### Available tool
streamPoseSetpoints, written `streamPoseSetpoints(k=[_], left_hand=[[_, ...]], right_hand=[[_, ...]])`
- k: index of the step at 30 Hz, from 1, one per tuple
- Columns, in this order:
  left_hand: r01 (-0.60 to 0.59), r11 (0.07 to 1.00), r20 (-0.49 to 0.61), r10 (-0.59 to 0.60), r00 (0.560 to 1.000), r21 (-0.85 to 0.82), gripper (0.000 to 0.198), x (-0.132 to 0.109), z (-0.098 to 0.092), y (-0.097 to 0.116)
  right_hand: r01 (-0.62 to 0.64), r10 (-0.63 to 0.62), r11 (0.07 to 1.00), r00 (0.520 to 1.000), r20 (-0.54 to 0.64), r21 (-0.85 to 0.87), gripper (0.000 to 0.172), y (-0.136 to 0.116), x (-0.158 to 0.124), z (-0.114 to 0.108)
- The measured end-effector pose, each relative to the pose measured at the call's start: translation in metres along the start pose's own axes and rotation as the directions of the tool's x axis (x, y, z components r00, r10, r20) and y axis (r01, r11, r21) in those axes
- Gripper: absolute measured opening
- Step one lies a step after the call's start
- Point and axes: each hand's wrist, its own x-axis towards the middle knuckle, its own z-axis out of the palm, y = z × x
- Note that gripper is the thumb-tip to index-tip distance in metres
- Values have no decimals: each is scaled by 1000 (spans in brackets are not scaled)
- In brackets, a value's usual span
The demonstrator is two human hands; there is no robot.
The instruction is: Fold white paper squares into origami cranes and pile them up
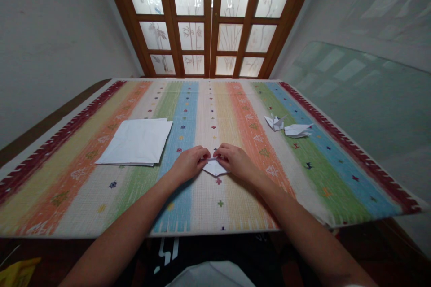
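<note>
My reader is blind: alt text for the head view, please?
A person's left hand and right hand pinch a folded white paper on a striped tablecloth. White paper sheets lie at left; an origami crane and another folded figure at right.

No word, brand or number can be read with certainty. On the black garment (208, 246), below the near edge of the tablecloth (205, 208) and left of its middle, white letter-like marks (175, 251) are seen, too incomplete to be made out. Small plus-shaped signs are printed on the tablecloth in a column along the pale middle stripe; among them, a green plus sign (220, 203) is shown nearer the near edge than a red plus sign (213, 127).
</note>
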Motion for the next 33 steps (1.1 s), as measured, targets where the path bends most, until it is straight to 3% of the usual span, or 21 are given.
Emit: streamPoseSetpoints(k=[7, 14, 19, 25, 33], left_hand=[[-63, 997, 90, 60, 994, 32, 19, -4, -12, 0], [-95, 995, 137, 90, 986, 28, 23, -5, -15, -5], [-107, 993, 144, 98, 985, 57, 22, -7, -16, -4], [-109, 992, 152, 98, 984, 66, 16, -7, -17, -1], [-107, 992, 152, 96, 984, 68, 17, -6, -13, -4]], right_hand=[[65, -65, 998, 993, 96, 4, 17, -12, -7, -14], [74, -75, 997, 988, 137, 13, 13, -14, -11, -7], [94, -80, 993, 982, 169, -74, 41, -16, -13, -7], [83, -67, 983, 992, 103, -162, 16, -17, -10, -15], [111, -95, 982, 990, 107, -151, 16, -9, -10, -18]])
